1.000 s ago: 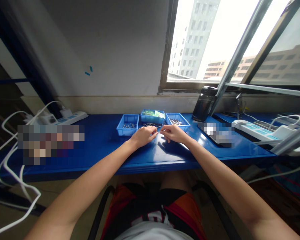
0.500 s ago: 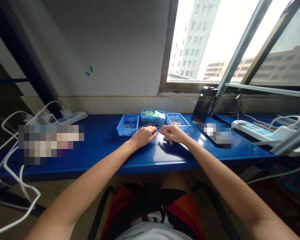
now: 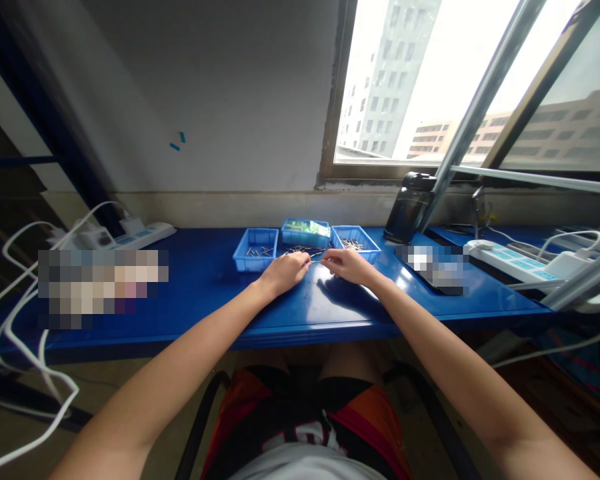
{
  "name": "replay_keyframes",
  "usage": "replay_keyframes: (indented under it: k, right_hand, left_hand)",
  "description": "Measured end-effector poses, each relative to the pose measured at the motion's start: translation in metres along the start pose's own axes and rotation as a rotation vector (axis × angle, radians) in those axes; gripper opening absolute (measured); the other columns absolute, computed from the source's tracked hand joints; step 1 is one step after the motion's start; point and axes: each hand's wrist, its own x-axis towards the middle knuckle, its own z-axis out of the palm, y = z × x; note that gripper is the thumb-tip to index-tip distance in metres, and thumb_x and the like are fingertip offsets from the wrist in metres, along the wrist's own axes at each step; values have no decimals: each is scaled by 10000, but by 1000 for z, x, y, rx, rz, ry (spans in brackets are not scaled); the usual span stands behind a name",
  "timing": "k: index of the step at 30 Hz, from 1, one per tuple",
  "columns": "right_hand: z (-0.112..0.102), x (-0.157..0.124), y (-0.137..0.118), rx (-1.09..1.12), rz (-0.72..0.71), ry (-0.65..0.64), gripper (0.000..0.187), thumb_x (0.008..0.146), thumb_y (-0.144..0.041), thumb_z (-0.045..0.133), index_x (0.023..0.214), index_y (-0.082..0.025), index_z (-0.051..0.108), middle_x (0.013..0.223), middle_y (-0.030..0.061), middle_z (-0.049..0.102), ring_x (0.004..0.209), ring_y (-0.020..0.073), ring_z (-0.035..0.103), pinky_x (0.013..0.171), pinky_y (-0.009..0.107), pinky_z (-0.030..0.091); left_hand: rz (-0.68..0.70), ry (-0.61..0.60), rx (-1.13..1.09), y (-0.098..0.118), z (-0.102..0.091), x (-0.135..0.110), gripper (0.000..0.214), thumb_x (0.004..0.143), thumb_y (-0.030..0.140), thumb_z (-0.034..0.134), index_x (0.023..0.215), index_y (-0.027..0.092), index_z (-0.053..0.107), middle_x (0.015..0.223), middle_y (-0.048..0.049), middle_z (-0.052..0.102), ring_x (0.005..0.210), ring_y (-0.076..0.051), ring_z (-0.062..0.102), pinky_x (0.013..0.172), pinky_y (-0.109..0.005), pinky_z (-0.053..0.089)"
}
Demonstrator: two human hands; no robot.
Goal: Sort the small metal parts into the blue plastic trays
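My left hand [image 3: 287, 271] and my right hand [image 3: 349, 265] are close together over the blue table, fingers pinched. A thin silvery metal rod [image 3: 317, 262] spans the small gap between the fingertips, and each hand grips an end. It is too small to tell its exact kind. Just beyond the left hand is a blue tray [image 3: 251, 263] with a few thin metal pieces. Another blue tray [image 3: 369, 255], behind the right hand, contains more of them. Dark metal pieces [image 3: 296, 251] lie between the trays, partly hidden by my fingers.
A third blue tray [image 3: 285, 235] at the back holds a green shiny packet [image 3: 307, 229]. To the right stand a black flask [image 3: 407, 210] and a blurred-out flat object [image 3: 433, 270]. Power strips [image 3: 145, 236] and white cables are on both sides. The table's edge [image 3: 310, 339] runs before my lap.
My hands have drawn slightly apart, so more of the thin metal rod shows between them. The right hand's lower fingers have curled in. The trays have stayed put.
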Motion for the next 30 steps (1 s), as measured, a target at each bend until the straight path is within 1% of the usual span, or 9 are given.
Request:
replay_keyframes:
  k: [5,8,10,14,17,20,25,28,30]
  right_hand:
    - [0,1,2,-86,-47,16,213,799,-320,506,775,-159,643,561,-4,596,515,92,508,544,197,364]
    - [0,0,1,-93,-57,-1,213,796,-314,507,777,-158,650,572,-3,592,523,89,489,550,195,359]
    - [0,0,0,-90,-59,-13,217,796,-313,505,781,-156,655,583,0,594,533,89,486,557,195,359]
    - [0,-1,0,-84,-62,-37,236,811,-322,492,790,-158,660,603,6,602,552,93,494,571,198,365]
    - [1,-1,1,-64,-60,-63,251,822,-341,488,821,-160,662,609,12,611,560,102,511,575,201,377]
    - [3,0,2,-22,-65,-101,275,833,-362,478,867,-160,661,650,26,635,579,113,537,590,209,397]
    - [6,-1,2,4,-82,-135,299,843,-387,461,878,-158,651,643,20,629,590,118,543,583,208,399]
    - [6,-1,1,17,-78,-143,308,846,-395,452,874,-157,646,637,15,622,579,113,539,571,203,395]
    - [6,0,0,8,-70,-141,301,839,-393,460,893,-160,645,618,10,615,558,108,528,562,202,391]
  left_hand:
    - [-36,-39,45,4,-4,-2,248,912,307,330,945,189,545,884,-62,651,819,-202,626,684,-272,473]
    - [-55,-68,62,5,-5,-3,256,915,323,320,946,194,538,826,-60,657,778,-209,635,655,-276,471]
    - [-58,-66,55,5,-4,-3,264,917,331,316,946,196,541,820,-59,658,774,-209,636,652,-275,471]
    - [-20,-16,-8,3,-2,-2,264,913,324,333,949,196,561,887,-57,654,825,-192,626,697,-264,474]
    - [42,43,-70,2,-1,-1,251,907,308,359,965,198,577,949,-45,644,859,-166,613,743,-245,470]
    - [103,71,-115,1,0,0,242,896,294,388,981,193,590,960,-36,642,855,-154,610,764,-239,467]
    - [156,56,-209,0,0,2,217,871,233,424,985,178,601,969,-35,651,880,-148,607,802,-238,458]
    - [150,25,-253,2,-2,2,203,857,215,434,974,180,596,957,-30,652,873,-141,607,804,-235,459]
    - [128,9,-243,5,-4,0,184,837,223,457,964,184,585,931,-25,650,850,-146,610,790,-243,464]
